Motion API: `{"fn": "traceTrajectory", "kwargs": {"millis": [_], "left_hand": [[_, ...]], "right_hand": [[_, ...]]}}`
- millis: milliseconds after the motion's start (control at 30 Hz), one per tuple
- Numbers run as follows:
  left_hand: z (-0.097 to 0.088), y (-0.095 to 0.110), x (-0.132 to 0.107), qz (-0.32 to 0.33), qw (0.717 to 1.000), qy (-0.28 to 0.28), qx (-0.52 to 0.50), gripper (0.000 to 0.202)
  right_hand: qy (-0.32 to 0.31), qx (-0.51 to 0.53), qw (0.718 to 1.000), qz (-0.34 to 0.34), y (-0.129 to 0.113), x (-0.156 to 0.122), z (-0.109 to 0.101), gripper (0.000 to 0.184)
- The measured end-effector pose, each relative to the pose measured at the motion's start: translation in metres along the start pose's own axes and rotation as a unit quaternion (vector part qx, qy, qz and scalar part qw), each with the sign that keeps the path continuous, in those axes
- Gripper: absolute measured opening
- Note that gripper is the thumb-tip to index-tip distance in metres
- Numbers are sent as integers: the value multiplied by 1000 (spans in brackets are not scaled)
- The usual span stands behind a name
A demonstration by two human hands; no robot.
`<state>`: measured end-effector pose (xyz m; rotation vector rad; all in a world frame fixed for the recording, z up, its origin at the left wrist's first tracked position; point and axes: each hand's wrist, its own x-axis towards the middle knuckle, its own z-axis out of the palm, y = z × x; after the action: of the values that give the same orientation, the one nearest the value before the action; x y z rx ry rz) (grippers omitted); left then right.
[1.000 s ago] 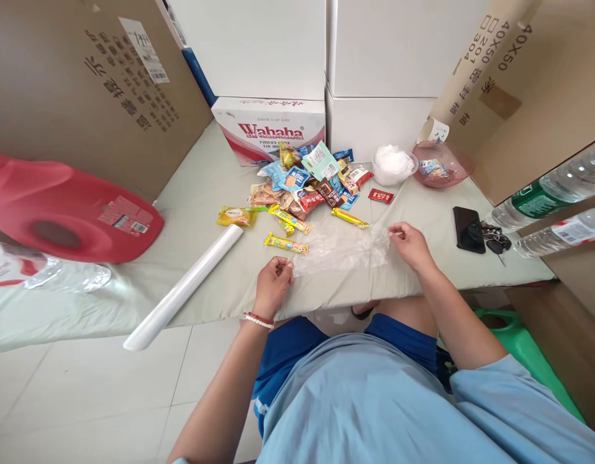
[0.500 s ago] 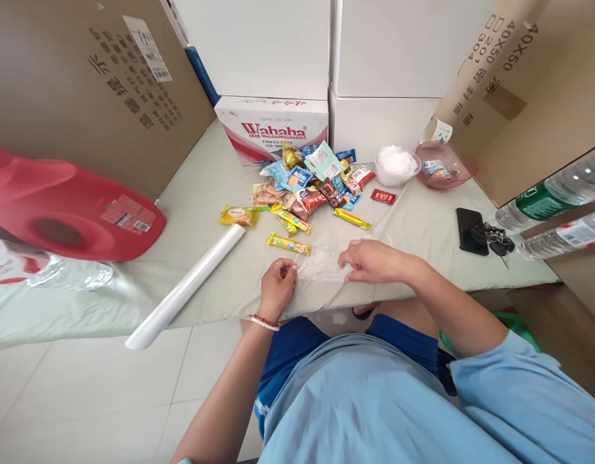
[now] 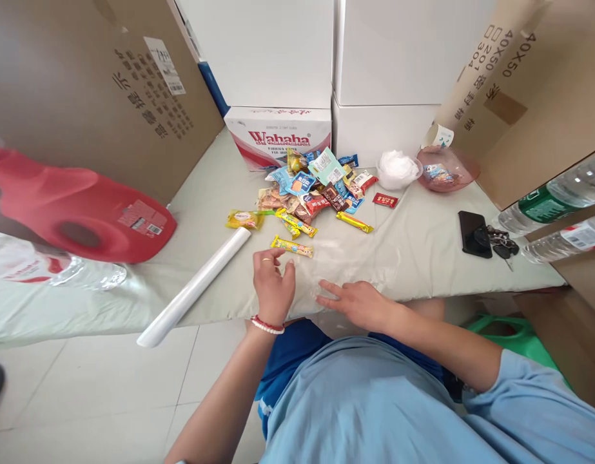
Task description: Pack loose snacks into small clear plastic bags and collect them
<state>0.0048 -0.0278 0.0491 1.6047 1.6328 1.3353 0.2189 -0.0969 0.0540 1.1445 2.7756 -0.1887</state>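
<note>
A thin clear plastic bag (image 3: 355, 261) lies flat on the pale cloth-covered table (image 3: 423, 238) near its front edge. My left hand (image 3: 272, 287) rests on the bag's left end, fingers spread apart. My right hand (image 3: 358, 301) lies flat on the bag's near edge, fingers stretched out to the left. Just beyond my left hand sits a yellow snack bar (image 3: 292, 245). Behind it is a pile of small wrapped snacks (image 3: 316, 187). A white roll of plastic bags (image 3: 193, 287) lies at an angle left of my left hand.
A red jug (image 3: 79, 209) lies on its side at the left. Cardboard and white boxes, one marked Wahaha (image 3: 278, 135), line the back. A pink bowl (image 3: 447, 169), a white wad (image 3: 396, 166), a black phone (image 3: 472, 232), keys (image 3: 503, 243) and water bottles (image 3: 553, 206) stand at the right.
Both hands first held the bag stretched by its ends. My right hand swept left and nearer along it, and now both hands lie open on the flattened bag.
</note>
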Motion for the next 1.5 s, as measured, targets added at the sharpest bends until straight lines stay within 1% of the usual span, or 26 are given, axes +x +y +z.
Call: {"fn": "traceTrajectory", "kwargs": {"millis": [33,67,100,133,167,200,233,300,367,433,500,567,667,767,833,900,967,1033,1100,1167,1233,1300,1333,1367,1433,1500], "left_hand": [[1,10,-1,63,997,-44,-3,16],[6,20,-1,117,987,-113,-14,17],[12,27,0,160,968,-191,-16,21],[21,32,2,192,946,-262,3,25],[31,34,5,208,925,-316,42,26],[41,34,9,209,908,-350,96,26],[51,31,13,199,898,-361,152,24],[65,22,22,171,895,-348,221,20],[69,11,27,152,901,-327,242,19],[65,3,29,143,903,-313,257,19],[56,-2,26,145,902,-305,268,18],[46,-6,18,150,901,-304,270,18],[36,-13,1,147,909,-296,252,15],[30,-22,-21,140,923,-278,224,12],[29,-28,-33,144,930,-273,201,16],[28,-33,-42,155,934,-264,183,17],[28,-36,-45,164,937,-254,173,18],[27,-37,-43,166,938,-254,166,20],[25,-37,-38,160,938,-263,162,23],[22,-36,-31,157,931,-286,165,29],[18,-34,-25,163,915,-325,173,40],[15,-33,-19,173,895,-367,186,54],[13,-32,-16,177,886,-384,193,60],[12,-32,-14,177,878,-397,199,64],[9,-31,-9,174,868,-417,207,70],[6,-31,-5,168,860,-433,211,74]], "right_hand": [[0,-4,1000,4,2,3,-1,61],[-3,-6,1000,5,3,6,-2,57],[-9,-6,1000,6,3,9,-2,54],[-17,-6,1000,6,3,11,-2,51],[-25,-6,1000,6,2,12,-2,49],[-31,-7,999,5,2,13,-2,48],[-32,-9,999,7,1,13,-1,48],[-20,-19,1000,12,0,10,-2,47],[-1,-35,999,18,0,4,-4,49],[14,-43,998,32,1,-5,-5,55],[32,-31,998,54,3,-18,-4,61],[58,-5,995,81,5,-35,2,63],[91,41,988,120,5,-67,19,60],[72,100,981,153,6,-99,38,58],[41,157,973,163,9,-116,42,54],[16,225,960,169,16,-128,38,47],[0,293,939,183,26,-139,23,44],[-22,347,916,202,38,-148,1,45],[-52,378,899,215,50,-153,-26,46],[-67,384,894,220,61,-147,-51,43],[-35,370,902,219,69,-126,-67,37],[22,333,918,215,75,-92,-71,35],[40,302,928,215,77,-72,-69,36],[39,264,940,212,78,-53,-67,36],[-11,189,964,187,77,-19,-60,37],[-69,140,979,130,70,3,-52,44]]}}
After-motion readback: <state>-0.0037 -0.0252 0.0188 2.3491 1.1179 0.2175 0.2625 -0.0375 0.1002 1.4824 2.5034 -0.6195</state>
